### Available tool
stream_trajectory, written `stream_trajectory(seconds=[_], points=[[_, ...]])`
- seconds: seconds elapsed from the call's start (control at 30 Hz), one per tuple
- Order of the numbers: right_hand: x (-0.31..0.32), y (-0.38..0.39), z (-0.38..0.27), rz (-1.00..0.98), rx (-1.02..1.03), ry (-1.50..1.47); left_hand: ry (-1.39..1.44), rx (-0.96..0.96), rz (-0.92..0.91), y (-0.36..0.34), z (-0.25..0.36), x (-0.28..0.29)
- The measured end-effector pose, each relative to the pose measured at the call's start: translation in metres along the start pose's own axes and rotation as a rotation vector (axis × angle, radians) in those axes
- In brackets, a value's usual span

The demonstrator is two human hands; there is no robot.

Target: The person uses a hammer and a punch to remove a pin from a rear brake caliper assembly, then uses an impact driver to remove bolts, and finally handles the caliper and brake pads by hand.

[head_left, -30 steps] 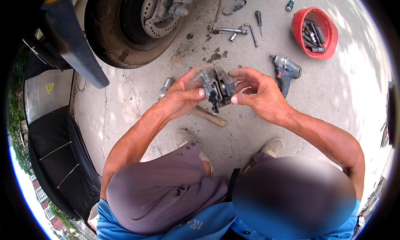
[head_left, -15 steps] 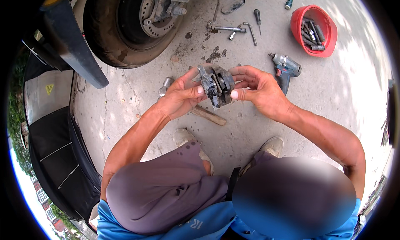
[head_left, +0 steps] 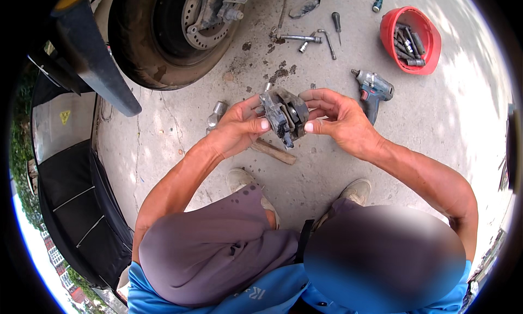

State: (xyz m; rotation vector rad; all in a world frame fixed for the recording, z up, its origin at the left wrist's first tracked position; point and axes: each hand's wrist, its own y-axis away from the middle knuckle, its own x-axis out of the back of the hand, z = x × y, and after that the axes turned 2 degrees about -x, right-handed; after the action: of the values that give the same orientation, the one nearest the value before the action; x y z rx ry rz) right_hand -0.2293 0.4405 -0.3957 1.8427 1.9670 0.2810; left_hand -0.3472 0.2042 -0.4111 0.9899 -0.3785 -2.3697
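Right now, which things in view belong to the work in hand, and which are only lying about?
Work in hand, it seems:
- metal part, held by left hand and right hand
- perhaps wheel

Lying about, unheld:
- power tool
- black screwdriver
- stick
- red container with sockets

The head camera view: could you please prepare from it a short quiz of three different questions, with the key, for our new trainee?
1. True or false: the left hand and the right hand both hold the brake caliper.
2. What colour is the upturned hard hat that contains sockets?
A) yellow
B) red
C) white
3. Which tool lies on the ground between the right hand and the hard hat?

Key:
1. True; one hand is on each side of it.
2. B.
3. The pistol-grip impact wrench.
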Motion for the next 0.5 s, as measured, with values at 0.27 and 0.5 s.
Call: stream_trajectory(seconds=[0.27, 0.5], points=[[0.0038, -0.0013, 0.003, -0.014, 0.032, -0.016, -0.062, -0.035, 0.002, -0.001, 0.0029, -0.0018], [0.003, -0.0011, 0.0023, -0.009, 0.087, 0.038, -0.235, -0.054, 0.041, 0.0015, 0.0074, -0.0065]])
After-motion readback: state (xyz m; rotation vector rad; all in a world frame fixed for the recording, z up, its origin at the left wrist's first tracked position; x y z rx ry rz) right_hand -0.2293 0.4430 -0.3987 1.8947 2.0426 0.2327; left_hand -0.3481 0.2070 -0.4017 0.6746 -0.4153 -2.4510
